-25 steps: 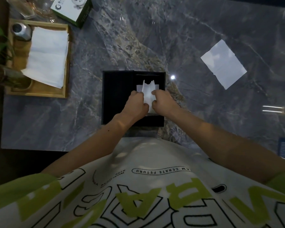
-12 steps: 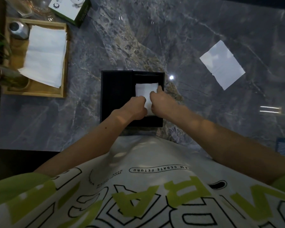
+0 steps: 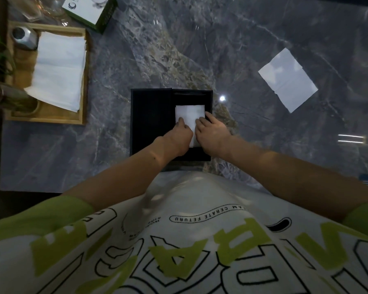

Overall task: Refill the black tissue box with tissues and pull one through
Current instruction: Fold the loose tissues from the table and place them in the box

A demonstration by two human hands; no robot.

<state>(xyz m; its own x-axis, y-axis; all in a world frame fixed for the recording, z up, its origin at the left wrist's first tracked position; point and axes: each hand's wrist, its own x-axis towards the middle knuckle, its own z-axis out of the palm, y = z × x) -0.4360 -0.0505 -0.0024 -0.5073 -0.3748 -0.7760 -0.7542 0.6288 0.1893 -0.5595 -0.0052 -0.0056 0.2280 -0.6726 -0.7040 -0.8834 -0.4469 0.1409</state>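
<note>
The black tissue box (image 3: 151, 122) lies open on the grey marble table near my body, its lid flat to the left and its tray to the right. A white stack of tissues (image 3: 190, 115) lies flat inside the tray. My left hand (image 3: 179, 137) rests on the stack's near left part, fingers pressing down. My right hand (image 3: 212, 132) presses on the near right part, fingers spread along the stack's right edge. Both hands cover the stack's near half.
A wooden tray (image 3: 84, 81) at the left holds more white tissues (image 3: 59, 71) and a small metal jar (image 3: 24, 38). A green and white carton (image 3: 89, 8) lies at the top left. A loose white sheet (image 3: 288, 79) lies at the right.
One second ago the tissue's far end stood crumpled upward between my hands. It now lies flat in the tray, and both hands have flattened onto it.
</note>
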